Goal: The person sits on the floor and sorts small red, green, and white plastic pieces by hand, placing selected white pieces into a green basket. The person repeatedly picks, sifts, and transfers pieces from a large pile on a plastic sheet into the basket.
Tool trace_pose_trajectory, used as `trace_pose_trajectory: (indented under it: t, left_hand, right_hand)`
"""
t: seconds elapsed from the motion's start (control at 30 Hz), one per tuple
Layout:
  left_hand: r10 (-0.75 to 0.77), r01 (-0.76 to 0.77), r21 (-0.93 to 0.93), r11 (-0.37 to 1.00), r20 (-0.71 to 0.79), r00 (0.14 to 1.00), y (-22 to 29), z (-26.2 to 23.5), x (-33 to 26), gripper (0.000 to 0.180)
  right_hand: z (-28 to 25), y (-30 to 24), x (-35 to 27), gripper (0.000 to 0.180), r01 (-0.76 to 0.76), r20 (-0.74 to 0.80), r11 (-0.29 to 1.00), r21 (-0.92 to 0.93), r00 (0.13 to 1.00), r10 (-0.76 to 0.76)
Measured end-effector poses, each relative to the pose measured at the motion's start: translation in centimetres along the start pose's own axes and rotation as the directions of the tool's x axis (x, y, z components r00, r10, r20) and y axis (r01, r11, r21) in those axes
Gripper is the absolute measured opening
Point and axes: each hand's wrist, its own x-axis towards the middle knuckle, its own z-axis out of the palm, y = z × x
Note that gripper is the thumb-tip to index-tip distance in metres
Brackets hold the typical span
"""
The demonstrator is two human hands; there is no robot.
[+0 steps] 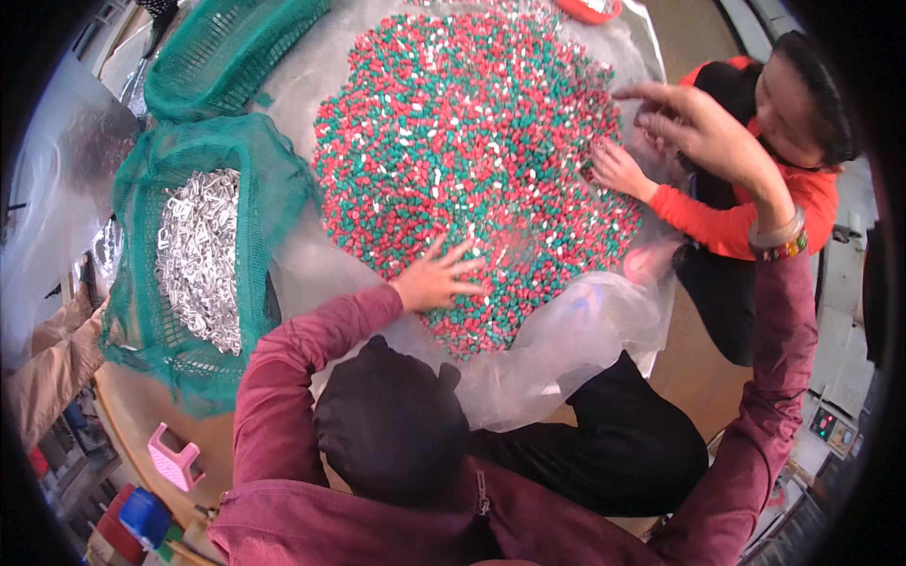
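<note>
A broad heap of small red, green and white pieces (472,141) lies spread over a translucent plastic sheet (528,377); their exact kind is too small to tell. My left hand (439,280) rests on the heap's near edge, palm down, fingers spread, gripping nothing that I can see. Raised over the right side, my right hand (708,132) has its index finger stretched out and the others loosely bent, with nothing visible in it. Just below it, a co-worker's hand (621,172) in an orange sleeve touches the heap's right edge.
On the left stands a green mesh-lined basket (137,217) of small silvery metal pieces (200,255). Behind it is another green mesh basket (222,57). A red dish (593,9) sits at the far edge. A pink stool (176,457) and blue container (146,517) are lower left.
</note>
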Motion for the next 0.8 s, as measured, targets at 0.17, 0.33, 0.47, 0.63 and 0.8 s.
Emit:
trace_pose_trajectory:
  t: [0.17, 0.33, 0.47, 0.63, 0.8]
  left_hand:
    - [-0.054, 0.072, 0.091, 0.993, -0.186, 0.981, -6.4, 3.4, 4.8, 0.048]
    - [0.104, -0.085, 0.378, 0.922, -0.031, 0.994, -14.7, 2.2, 12.6, 0.053]
    - [-0.114, 0.010, 0.349, 0.937, 0.279, 0.954, -19.6, -1.1, 17.4, 0.046]
    - [-0.394, 0.423, -0.126, 0.897, 0.202, 0.896, -22.2, -6.5, 20.9, 0.052]
    - [0.019, 0.052, 0.263, 0.963, -0.258, 0.966, -9.2, -4.1, 11.9, 0.040]
  right_hand:
    - [4.0, 4.5, 2.6, 0.035, 0.100, 0.043, 0.994, 0.032, 0.994, -0.102]
    - [6.1, 7.6, -0.8, 0.032, -0.034, 0.071, 0.981, 0.193, 0.997, 0.021]
    - [7.1, 7.8, -3.3, 0.031, -0.023, 0.070, 0.970, 0.241, 0.998, 0.006]
    - [6.9, 6.7, -6.6, 0.029, -0.235, 0.169, 0.905, 0.354, 0.968, 0.186]
    - [7.9, 6.2, -10.5, 0.030, -0.266, 0.057, 0.786, 0.558, 0.957, 0.283]
